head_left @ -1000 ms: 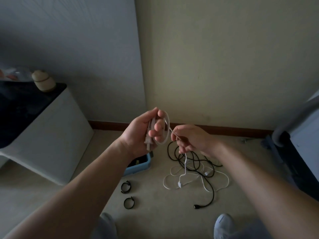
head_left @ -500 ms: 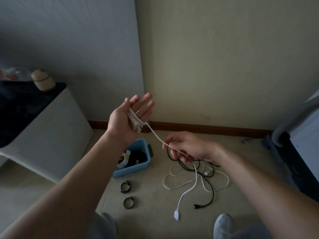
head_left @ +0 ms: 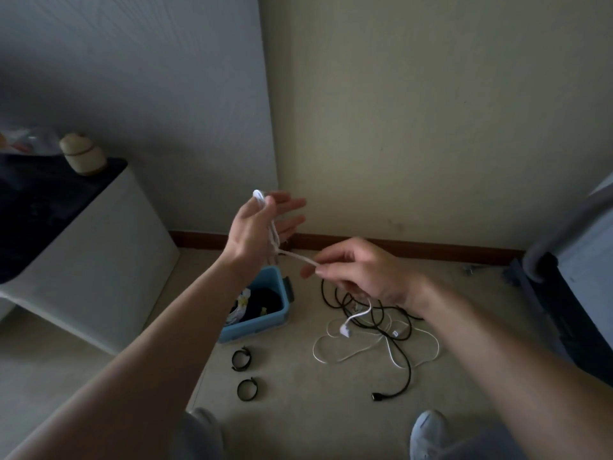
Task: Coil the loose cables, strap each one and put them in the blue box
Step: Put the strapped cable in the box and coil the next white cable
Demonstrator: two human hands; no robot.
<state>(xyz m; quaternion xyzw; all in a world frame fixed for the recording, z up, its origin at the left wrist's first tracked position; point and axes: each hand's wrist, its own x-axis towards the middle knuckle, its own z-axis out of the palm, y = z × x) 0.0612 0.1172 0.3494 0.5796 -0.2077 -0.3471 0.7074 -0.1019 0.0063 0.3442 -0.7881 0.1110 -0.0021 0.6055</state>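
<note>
My left hand (head_left: 257, 229) is raised with fingers spread, and loops of a white cable (head_left: 272, 234) hang over its palm and thumb. My right hand (head_left: 360, 272) pinches the same cable a short way to the right, keeping it taut; the cable's free end with its white plug (head_left: 345, 331) dangles below that hand. On the floor underneath lie a tangled black cable (head_left: 398, 356) and another loose white cable (head_left: 335, 355). The blue box (head_left: 262, 322) sits on the floor below my left hand, with coiled cables inside. Two black straps (head_left: 241, 359) (head_left: 247, 389) lie in front of it.
A white cabinet with a dark top (head_left: 83, 260) stands at the left, carrying a small beige jar (head_left: 83, 154). Dark furniture (head_left: 564, 293) fills the right edge. Walls meet in a corner behind. My shoes (head_left: 431, 433) show at the bottom.
My left hand has lifted and opened its fingers with the loops on it. My right hand slid along the cable, so the dangling plug end has risen and the free length is shorter.
</note>
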